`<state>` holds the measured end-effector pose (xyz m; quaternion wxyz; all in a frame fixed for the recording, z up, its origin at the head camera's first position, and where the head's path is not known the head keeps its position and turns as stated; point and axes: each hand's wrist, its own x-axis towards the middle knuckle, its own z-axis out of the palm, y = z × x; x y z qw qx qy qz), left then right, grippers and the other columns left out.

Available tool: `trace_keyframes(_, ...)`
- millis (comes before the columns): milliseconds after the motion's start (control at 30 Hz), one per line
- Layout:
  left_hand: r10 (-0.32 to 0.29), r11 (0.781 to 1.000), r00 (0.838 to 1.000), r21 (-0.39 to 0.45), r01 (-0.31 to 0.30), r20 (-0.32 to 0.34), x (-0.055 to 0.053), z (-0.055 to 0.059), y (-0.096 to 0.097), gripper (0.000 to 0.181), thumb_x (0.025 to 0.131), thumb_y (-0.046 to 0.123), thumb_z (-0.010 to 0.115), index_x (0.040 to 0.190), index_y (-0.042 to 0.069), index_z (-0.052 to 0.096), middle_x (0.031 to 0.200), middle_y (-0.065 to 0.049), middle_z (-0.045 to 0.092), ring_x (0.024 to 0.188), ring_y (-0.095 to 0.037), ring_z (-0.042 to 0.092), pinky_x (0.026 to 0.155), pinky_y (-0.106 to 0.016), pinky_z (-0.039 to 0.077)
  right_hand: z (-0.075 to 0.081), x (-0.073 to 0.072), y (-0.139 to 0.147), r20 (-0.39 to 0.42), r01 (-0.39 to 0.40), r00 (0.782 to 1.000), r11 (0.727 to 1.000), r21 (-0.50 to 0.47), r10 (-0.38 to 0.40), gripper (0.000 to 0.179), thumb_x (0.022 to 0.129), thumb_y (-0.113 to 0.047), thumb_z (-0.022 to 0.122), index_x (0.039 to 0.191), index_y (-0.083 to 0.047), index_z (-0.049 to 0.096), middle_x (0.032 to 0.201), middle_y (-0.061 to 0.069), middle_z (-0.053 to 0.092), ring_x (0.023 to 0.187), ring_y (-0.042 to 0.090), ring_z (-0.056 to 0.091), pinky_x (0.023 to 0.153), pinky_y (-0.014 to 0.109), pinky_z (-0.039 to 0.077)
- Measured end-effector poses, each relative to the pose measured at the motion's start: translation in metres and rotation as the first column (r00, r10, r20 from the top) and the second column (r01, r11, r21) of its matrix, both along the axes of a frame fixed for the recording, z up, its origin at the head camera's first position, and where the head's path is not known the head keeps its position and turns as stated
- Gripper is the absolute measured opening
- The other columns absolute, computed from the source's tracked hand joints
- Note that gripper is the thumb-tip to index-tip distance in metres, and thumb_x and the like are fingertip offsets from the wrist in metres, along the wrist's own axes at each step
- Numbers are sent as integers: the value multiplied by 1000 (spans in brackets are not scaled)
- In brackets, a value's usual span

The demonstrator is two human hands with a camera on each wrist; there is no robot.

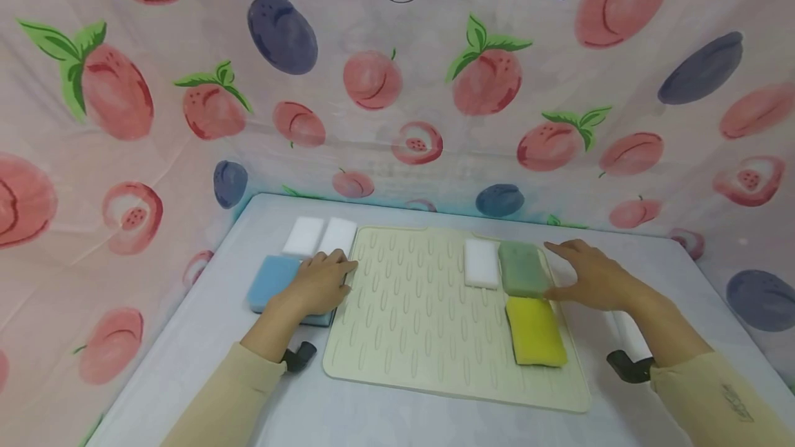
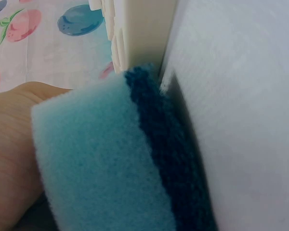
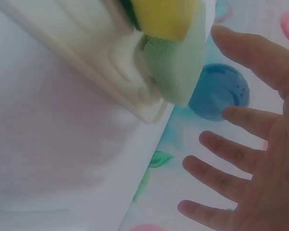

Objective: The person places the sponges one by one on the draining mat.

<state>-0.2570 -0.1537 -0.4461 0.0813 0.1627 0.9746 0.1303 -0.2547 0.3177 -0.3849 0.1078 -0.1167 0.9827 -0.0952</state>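
My left hand [image 1: 318,286] lies over a blue sponge [image 1: 318,319] beside the pale mat's [image 1: 410,357] left edge, apparently gripping it; most fingertips are hidden. In the left wrist view that sponge [image 2: 101,154] shows a dark blue scouring layer facing the table. Another blue sponge [image 1: 271,281] is just left of the hand. At the mat's right edge, my right hand [image 1: 593,274] spreads its thumb and fingers beside a green sponge [image 1: 523,269], holding nothing. A white sponge [image 1: 481,263] lies left of the green one, and a yellow sponge [image 1: 537,332] in front of it.
Two white sponges, one at the left [image 1: 304,236] and its neighbour [image 1: 338,233], lie beyond the left hand. A white block [image 1: 630,335] is partly hidden under the right forearm. Fruit-printed cloth [image 1: 397,40] rises behind the white table [image 1: 397,419].
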Motion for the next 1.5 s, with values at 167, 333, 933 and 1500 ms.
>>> trace_keyframes(167,-3,1000,1000,-3,3,-9,0,0,0,50,101,23,66,150,12,57,131,-7,57,112,-27,48,101,-54,41,-1,6,8,-10,3,1000,1000,-5,-3,103,81,-55,83,159,-4,38,153,33,38,135,57,41,101,79,39)
trace_keyframes(333,-3,1000,1000,0,3,-8,0,0,0,50,101,23,66,150,12,57,132,-7,56,112,-27,47,102,-55,40,-1,12,13,-14,13,1000,1000,-14,-14,102,81,-52,83,159,-3,38,152,33,37,133,57,40,100,79,39)
trace_keyframes(933,-8,1000,1000,-11,8,-4,2,2,-1,50,102,22,66,149,10,56,133,-8,56,113,-29,48,101,-56,41,-13,24,37,14,63,998,998,6,-63,103,79,-49,86,157,-2,39,150,36,35,130,59,38,97,80,39)
trace_keyframes(1500,-12,1000,1000,-9,12,-3,1,3,-2,50,102,22,65,150,11,56,135,-9,56,117,-31,49,104,-58,40,-24,33,61,21,79,997,997,24,-80,102,76,-45,89,154,2,42,144,39,39,125,61,41,95,80,40)
